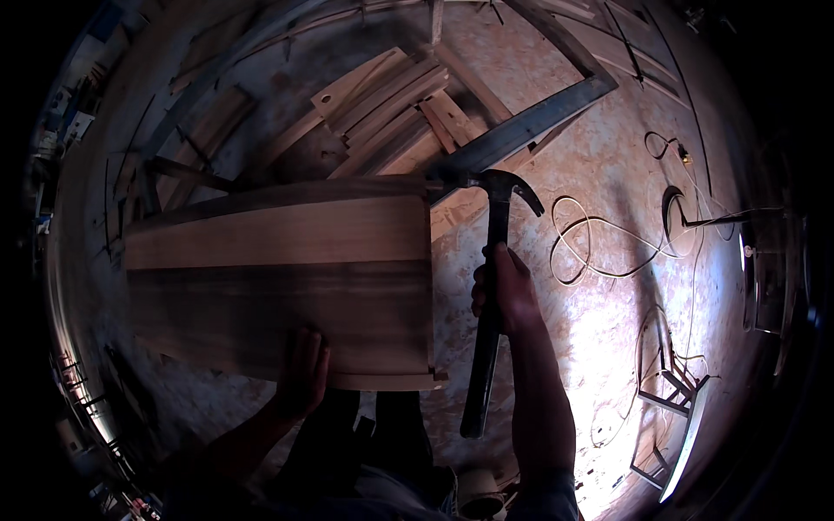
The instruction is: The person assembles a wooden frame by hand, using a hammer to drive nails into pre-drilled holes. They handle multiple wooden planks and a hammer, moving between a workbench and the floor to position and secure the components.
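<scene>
A wide wooden panel (287,300), with a pale stripe between darker boards, lies in front of me. My left hand (304,373) is at its near edge, fingers laid over the top face; the thumb is hidden. On the right, my right hand (508,291) is closed around the handle of a claw hammer (498,226). The hammer's head is beside the panel's far right corner, its claw pointing right; I cannot tell whether it touches. A thin strip (430,286) runs along the panel's right end and sticks out slightly at the near corner.
Beyond the panel lie stacked wooden boards (382,104) and a grey frame (530,122). A pale cable (608,226) loops over the floor at right. A metal-legged stand (682,425) is near a bright light patch. A round container (478,493) sits by my legs.
</scene>
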### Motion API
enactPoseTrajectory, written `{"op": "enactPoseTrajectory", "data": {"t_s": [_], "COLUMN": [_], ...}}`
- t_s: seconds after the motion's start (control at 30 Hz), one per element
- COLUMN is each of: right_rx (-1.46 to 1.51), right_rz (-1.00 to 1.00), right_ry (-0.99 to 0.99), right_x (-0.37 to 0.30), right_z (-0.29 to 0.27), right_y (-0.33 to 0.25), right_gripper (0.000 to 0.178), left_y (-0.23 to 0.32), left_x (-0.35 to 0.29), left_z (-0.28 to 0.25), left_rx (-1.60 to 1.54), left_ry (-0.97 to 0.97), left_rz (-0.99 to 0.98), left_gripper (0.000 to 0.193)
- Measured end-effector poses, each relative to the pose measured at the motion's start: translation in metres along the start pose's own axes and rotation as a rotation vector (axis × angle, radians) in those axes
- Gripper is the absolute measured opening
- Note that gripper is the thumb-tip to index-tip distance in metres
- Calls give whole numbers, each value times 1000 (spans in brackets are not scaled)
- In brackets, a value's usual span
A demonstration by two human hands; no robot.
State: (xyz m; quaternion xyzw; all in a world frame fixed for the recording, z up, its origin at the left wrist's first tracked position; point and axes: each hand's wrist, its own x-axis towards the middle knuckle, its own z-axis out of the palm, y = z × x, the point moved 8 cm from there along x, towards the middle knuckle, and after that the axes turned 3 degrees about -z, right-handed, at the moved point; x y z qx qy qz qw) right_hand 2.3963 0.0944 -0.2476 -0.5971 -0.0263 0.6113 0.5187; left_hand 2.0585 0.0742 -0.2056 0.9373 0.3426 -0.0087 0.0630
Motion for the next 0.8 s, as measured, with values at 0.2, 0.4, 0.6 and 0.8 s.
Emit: {"op": "enactPoseTrajectory", "data": {"t_s": [0.2,0.4,0.6,0.8], "right_rx": [-63,-200,-233,-256], "right_rz": [20,-135,-512,-689], "right_ry": [44,62,-108,-485], "right_x": [-8,-76,-129,-158], "right_z": [-2,-11,79,242], "right_y": [3,15,-10,-1], "right_gripper": [33,23,22,51], "left_y": [3,-3,9,-19], "left_x": [-11,-4,21,30], "left_z": [2,-3,-60,-103], "left_rx": [-48,-23,-759,-1223], "left_ry": [-6,-161,-166,-281], "left_rz": [4,9,-142,-440], "left_gripper": [31,63,85,95]}}
